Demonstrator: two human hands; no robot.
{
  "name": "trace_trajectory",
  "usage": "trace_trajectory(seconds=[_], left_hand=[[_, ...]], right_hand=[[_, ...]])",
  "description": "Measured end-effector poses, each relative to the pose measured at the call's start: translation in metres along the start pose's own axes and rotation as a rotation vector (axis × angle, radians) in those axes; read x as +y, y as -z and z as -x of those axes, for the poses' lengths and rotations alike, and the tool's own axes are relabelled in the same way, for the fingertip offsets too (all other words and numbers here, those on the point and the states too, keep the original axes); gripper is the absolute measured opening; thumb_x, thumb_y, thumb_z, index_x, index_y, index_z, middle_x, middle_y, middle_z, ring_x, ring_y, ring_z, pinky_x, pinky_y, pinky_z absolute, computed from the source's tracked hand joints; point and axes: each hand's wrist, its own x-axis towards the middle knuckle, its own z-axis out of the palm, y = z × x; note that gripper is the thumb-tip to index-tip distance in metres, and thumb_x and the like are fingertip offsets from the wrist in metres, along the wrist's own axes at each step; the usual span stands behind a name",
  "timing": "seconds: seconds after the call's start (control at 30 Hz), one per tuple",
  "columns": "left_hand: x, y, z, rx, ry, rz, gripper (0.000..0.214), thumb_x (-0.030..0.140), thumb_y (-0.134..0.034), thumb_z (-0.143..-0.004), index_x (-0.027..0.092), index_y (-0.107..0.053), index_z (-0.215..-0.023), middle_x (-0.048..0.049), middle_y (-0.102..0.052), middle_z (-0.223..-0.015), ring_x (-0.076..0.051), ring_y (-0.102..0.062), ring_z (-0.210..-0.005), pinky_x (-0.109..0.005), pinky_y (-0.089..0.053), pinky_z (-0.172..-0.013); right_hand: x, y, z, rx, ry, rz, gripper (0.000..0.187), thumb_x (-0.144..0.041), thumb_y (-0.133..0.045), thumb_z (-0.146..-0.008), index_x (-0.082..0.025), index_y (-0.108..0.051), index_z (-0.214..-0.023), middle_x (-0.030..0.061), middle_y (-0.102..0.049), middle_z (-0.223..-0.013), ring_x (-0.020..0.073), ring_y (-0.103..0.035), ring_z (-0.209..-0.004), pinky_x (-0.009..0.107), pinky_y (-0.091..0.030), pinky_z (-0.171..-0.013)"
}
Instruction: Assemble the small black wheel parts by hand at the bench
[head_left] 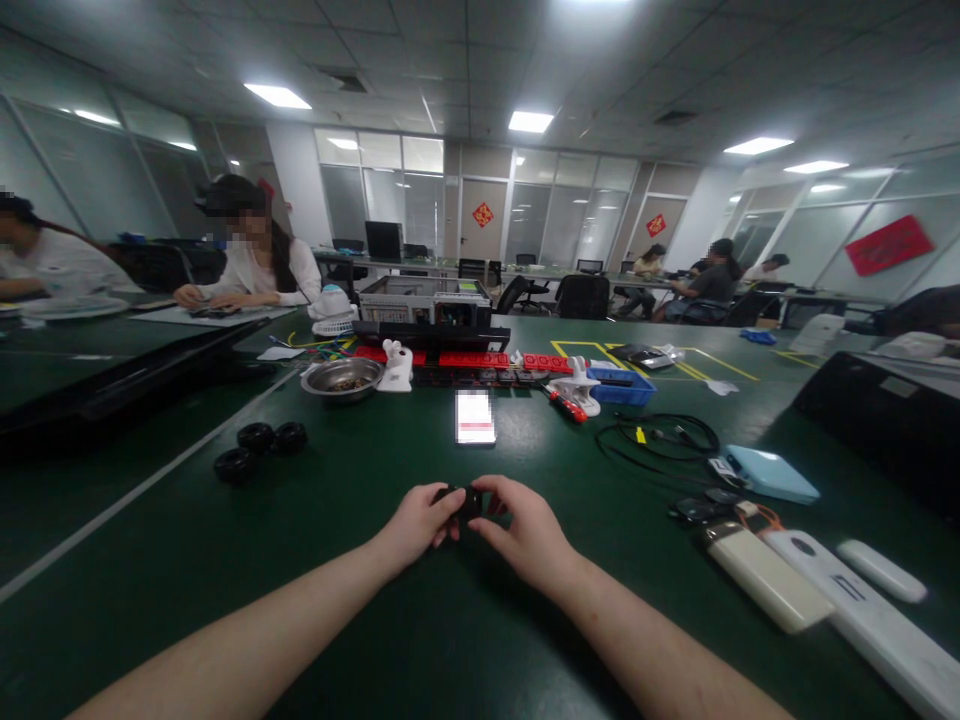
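On the green tabletop (360,610), with the lit phone (475,417) as landmark, a small black object (471,503) is on the wearer's side of it. The left hand (420,525) is clamped on the object; the right hand (529,528) pinches its other side. Left of the phone lie three black rolls (256,437); farther back on that side stands a metal bowl (341,385). Right of the phone lies a coiled black cable (706,426).

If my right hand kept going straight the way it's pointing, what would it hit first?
Most likely the small black part, which the right hand's fingertips appear to touch; the left hand comes just beyond it. Exact depth is unclear.
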Motion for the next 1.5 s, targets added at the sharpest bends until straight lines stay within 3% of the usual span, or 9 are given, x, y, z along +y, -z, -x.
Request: trace_trajectory(seconds=[0.17,0.23,0.3,0.53,0.7,0.83,1.13,1.3,1.5], left_hand=[[0.001,0.001,-0.001,0.088,-0.101,-0.010,0.032,0.036,-0.056,-0.070,0.014,-0.054,-0.093,0.0008,-0.057,-0.067,-0.011,-0.052,-0.053,-0.023,-0.041,-0.051],[0.001,0.003,-0.001,0.133,-0.174,-0.068,0.032,0.030,-0.061,-0.067,0.017,-0.055,-0.096,-0.0033,-0.061,-0.086,-0.016,-0.058,-0.076,-0.028,-0.045,-0.070],[0.001,0.004,0.000,0.144,-0.240,-0.137,0.035,0.027,-0.063,-0.065,0.018,-0.056,-0.098,-0.0047,-0.060,-0.098,-0.019,-0.055,-0.092,-0.032,-0.042,-0.083],[0.007,0.003,0.011,0.102,-0.315,-0.331,0.041,0.029,-0.065,-0.064,0.023,-0.057,-0.103,-0.0039,-0.061,-0.101,-0.021,-0.055,-0.094,-0.033,-0.042,-0.083],[0.013,-0.002,0.012,0.047,-0.104,-0.083,0.035,0.042,-0.052,-0.072,0.015,-0.057,-0.094,-0.0061,-0.064,-0.085,-0.020,-0.060,-0.078,-0.031,-0.046,-0.067],[0.014,-0.007,0.011,0.005,0.057,0.116,0.036,0.044,-0.043,-0.077,0.011,-0.055,-0.082,-0.0038,-0.062,-0.066,-0.016,-0.059,-0.063,-0.026,-0.043,-0.054],[0.011,0.003,0.009,0.197,-0.241,-0.152,0.037,0.029,-0.063,-0.065,0.019,-0.056,-0.100,-0.0058,-0.059,-0.103,-0.021,-0.053,-0.098,-0.036,-0.039,-0.088],[0.010,0.005,0.009,0.258,-0.436,-0.418,0.035,0.027,-0.064,-0.065,0.024,-0.058,-0.099,-0.0049,-0.056,-0.108,-0.022,-0.049,-0.103,-0.039,-0.037,-0.091],[0.010,0.004,0.011,0.199,-0.381,-0.440,0.038,0.027,-0.062,-0.066,0.025,-0.056,-0.103,-0.0042,-0.058,-0.106,-0.022,-0.050,-0.101,-0.037,-0.039,-0.089]], right_hand=[[0.002,0.001,-0.002,0.003,-0.107,-0.062,0.057,-0.038,-0.059,-0.070,-0.023,-0.036,-0.121,0.0060,-0.055,-0.107,0.0173,-0.054,-0.086,0.031,-0.042,-0.073],[0.006,0.001,-0.005,0.014,-0.218,-0.048,0.038,-0.045,-0.044,-0.079,-0.019,-0.049,-0.107,0.0057,-0.060,-0.091,0.0160,-0.055,-0.076,0.028,-0.042,-0.066],[0.013,0.001,-0.008,0.004,-0.298,-0.028,0.042,-0.049,-0.030,-0.084,-0.016,-0.058,-0.084,0.0041,-0.060,-0.072,0.0144,-0.055,-0.065,0.026,-0.040,-0.059],[0.022,-0.008,-0.008,-0.103,-0.265,-0.119,0.048,-0.049,-0.029,-0.085,-0.014,-0.055,-0.062,0.0009,-0.056,-0.056,0.0101,-0.050,-0.051,0.021,-0.036,-0.050],[0.007,-0.001,-0.005,-0.066,-0.150,-0.081,0.021,-0.034,-0.048,-0.079,-0.016,-0.057,-0.084,0.0014,-0.060,-0.073,0.0119,-0.053,-0.062,0.022,-0.039,-0.055],[-0.001,0.005,-0.003,-0.057,-0.041,-0.013,0.027,-0.026,-0.055,-0.074,-0.019,-0.054,-0.101,0.0034,-0.060,-0.086,0.0144,-0.054,-0.072,0.025,-0.041,-0.062],[0.015,-0.003,-0.004,-0.093,-0.167,-0.122,0.041,-0.039,-0.051,-0.077,-0.021,-0.046,-0.114,0.0044,-0.060,-0.089,0.0152,-0.055,-0.072,0.028,-0.042,-0.064],[0.020,-0.004,-0.007,-0.007,-0.155,-0.253,0.032,-0.042,-0.039,-0.083,-0.017,-0.053,-0.097,0.0022,-0.059,-0.078,0.0135,-0.054,-0.071,0.025,-0.041,-0.064],[0.017,-0.004,-0.008,-0.070,-0.241,-0.151,0.040,-0.041,-0.037,-0.084,-0.015,-0.052,-0.059,-0.0019,-0.051,-0.053,0.0089,-0.047,-0.051,0.021,-0.036,-0.052]])
